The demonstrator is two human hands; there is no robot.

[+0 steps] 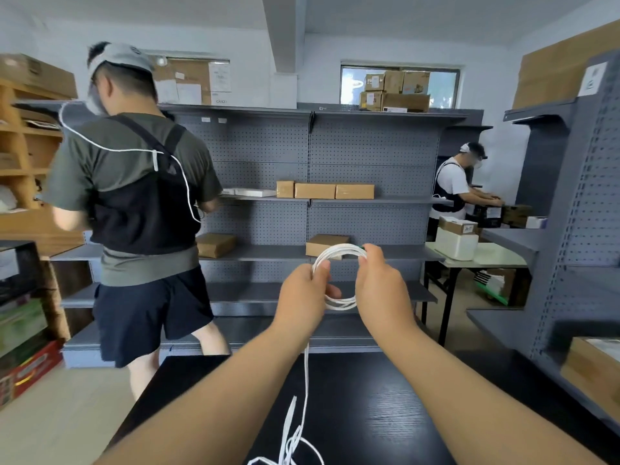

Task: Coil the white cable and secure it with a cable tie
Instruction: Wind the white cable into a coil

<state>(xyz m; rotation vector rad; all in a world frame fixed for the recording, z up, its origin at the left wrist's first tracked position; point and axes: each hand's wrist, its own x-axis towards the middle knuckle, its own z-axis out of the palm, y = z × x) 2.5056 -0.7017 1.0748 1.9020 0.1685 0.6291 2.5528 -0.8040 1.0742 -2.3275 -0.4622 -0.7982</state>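
**Item:** white cable (pixel 339 255), part-coiled.

**Location:** held up in the air between your two hands, above the black table (pixel 385 404) and in front of the grey shelving (pixel 369 156).

**Left hand** (pixel 303 297): fingers and thumb are curled round the left side of the coil, pinching the stacked turns together.

**Right hand** (pixel 382 290): fingers are curled over the upper right of the coil, gripping the turns there. A speck of green (pixel 361 247) shows at the fingertips. It is too small to say whether it is the cable tie.

**Condition:** several turns are laid, roughly round, close together at the top and spreading a little along the bottom arc. One tail (pixel 306 374) drops from under the left hand to the table and ends in a loose heap of loops (pixel 292 444) at the bottom edge of view.

**Step in hand, as judged:** winding, with a fair length left to take in. No tie is on the coil yet.

**Handling notes:**
- Make the left hand the anchor, and pinch every turn at one spot so none slips out.
- Draw up each new length with the right hand and lay it to the size of the turns already there — mismatched loops make a sagging bundle.
- The heap looks likely to knot, so draw slowly. If a loop rises with the tail, shake it free before laying it on.
- Let the cable roll between your fingers so twist does not build up.
- Once the end is in, tie at the pinch point.
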